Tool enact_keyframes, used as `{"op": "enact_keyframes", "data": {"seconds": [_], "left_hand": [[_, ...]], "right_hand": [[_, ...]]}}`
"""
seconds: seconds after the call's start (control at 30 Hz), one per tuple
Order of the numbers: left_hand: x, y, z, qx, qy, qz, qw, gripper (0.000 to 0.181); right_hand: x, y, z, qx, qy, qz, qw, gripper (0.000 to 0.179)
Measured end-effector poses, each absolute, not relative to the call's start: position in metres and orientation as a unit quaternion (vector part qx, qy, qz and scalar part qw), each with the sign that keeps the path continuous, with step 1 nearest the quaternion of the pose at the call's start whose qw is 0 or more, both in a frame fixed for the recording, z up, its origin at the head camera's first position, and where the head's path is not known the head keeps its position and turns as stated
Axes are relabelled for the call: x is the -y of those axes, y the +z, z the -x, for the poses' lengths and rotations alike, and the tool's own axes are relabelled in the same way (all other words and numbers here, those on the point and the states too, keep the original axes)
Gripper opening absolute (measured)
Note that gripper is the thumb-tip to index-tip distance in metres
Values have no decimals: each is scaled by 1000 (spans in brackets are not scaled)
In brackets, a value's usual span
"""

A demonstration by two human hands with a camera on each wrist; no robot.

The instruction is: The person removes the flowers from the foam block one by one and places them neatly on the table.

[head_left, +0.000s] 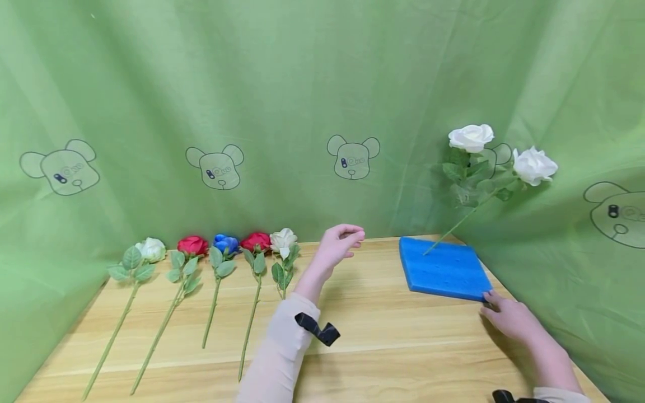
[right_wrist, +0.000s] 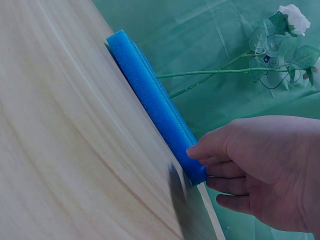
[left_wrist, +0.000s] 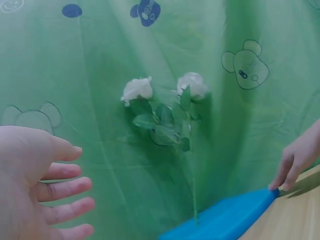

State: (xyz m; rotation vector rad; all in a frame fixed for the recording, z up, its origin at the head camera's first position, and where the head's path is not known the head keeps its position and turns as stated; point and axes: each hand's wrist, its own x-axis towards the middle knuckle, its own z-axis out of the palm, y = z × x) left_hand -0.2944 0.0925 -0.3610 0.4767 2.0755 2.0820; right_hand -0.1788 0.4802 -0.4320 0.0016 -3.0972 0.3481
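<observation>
A flat blue foam block [head_left: 445,271] lies at the table's right back. Two artificial white roses, one upright [head_left: 471,138] and one leaning right [head_left: 535,166], stand in it by green stems. In the right wrist view both stems [right_wrist: 200,73] rise from the foam. My right hand [head_left: 514,319] grips the block's near right corner, thumb [right_wrist: 196,151] on one side and fingertips at the corner. My left hand [head_left: 339,246] hovers over the middle of the table, holding nothing. Its fingers [left_wrist: 65,189] are spread and relaxed in the left wrist view.
Laid in a row on the left of the wooden table [head_left: 383,352] are a white rose [head_left: 151,249], a red rose [head_left: 192,245], a blue rose [head_left: 225,244], another red rose [head_left: 256,242] and a cream rose [head_left: 284,242]. Green curtain [head_left: 282,84] hangs behind and on both sides.
</observation>
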Motion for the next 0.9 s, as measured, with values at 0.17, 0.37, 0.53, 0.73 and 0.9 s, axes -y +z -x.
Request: {"op": "enact_keyframes", "data": {"seconds": [0.17, 0.37, 0.53, 0.73, 0.9], "left_hand": [[-115, -371, 299, -691, 701, -161, 62, 30], [-142, -383, 306, -697, 695, -173, 31, 27], [-165, -392, 313, -706, 685, -177, 7, 26], [-190, -404, 319, -704, 686, -185, -16, 28], [-211, -411, 320, -699, 686, -203, -14, 27]], "right_hand": [[-480, -433, 177, 994, 113, 0, 12, 53], [-478, -430, 176, 994, 112, 1, 17, 52], [-478, -429, 176, 993, 113, 5, 18, 52], [-478, -429, 177, 993, 118, 3, 18, 52], [-479, -432, 177, 993, 117, 4, 19, 52]]}}
